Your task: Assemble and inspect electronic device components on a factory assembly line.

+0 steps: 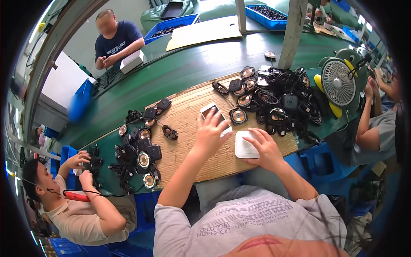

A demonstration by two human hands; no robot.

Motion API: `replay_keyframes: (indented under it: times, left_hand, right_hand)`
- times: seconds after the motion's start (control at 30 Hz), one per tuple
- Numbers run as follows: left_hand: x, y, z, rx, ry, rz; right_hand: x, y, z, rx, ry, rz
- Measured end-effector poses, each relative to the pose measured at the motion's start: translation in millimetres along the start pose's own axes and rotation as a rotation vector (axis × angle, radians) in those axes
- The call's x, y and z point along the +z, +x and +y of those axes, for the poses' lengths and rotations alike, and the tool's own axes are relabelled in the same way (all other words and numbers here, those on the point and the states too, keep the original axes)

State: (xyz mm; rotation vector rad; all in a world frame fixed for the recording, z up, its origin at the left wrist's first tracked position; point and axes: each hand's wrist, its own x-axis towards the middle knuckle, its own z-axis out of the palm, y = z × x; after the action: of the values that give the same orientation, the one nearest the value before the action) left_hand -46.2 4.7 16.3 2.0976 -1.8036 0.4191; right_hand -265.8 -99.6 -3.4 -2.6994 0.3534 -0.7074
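Note:
A white smartphone (206, 109) with a dark screen lies on the brown cardboard sheet (184, 150) in front of me. My left hand (209, 128) is over the phone, fingers spread and slightly blurred; whether they touch it I cannot tell. To the right, a white square pad with rounded corners (242, 150) lies near the cardboard's front edge. My right hand (266, 147) grips its right side, fingers on top and thumb at the near edge. Just beyond it is a round charger coil with a copper-coloured centre (238, 116).
Heaps of black cabled charger parts lie right (274, 98) and left (143, 147) of the cardboard. A coiled black cable (170, 132) rests on it. A fan (338, 81) stands at right. Co-workers sit left (81, 201), across the green table (188, 64), and right.

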Motion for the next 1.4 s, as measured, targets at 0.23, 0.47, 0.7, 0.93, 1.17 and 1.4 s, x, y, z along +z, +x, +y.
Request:
replay_keyframes:
  times: [0.23,0.47,0.7,0.93,1.17,1.4]
  left_hand:
    - [31.3,-4.6,-15.3,0.024,-0.101,-0.070]
    - [37.1,-12.4,-52.8,-0.206,0.007,-0.048]
    - [45.0,-6.5,-58.4,-0.237,-0.028,-0.053]
    - [8.5,0.7,-58.1,-0.477,-0.796,-0.117]
    - [10.3,6.1,-54.5,-0.372,-1.636,0.311]
    - [26.5,6.2,-44.6,-0.487,-1.896,0.255]
  right_hand:
    - [-3.9,2.5,-3.2,-0.024,-0.035,-0.017]
    - [-2.7,80.3,10.8,-0.211,-0.093,-0.018]
    - [74.1,214.1,75.0,0.138,-0.403,0.028]
    - [48.3,221.5,26.1,0.150,-0.125,-0.084]
    - [19.9,179.9,-31.5,-0.043,0.534,0.092]
    - [33.7,152.3,-18.4,0.004,0.725,0.159]
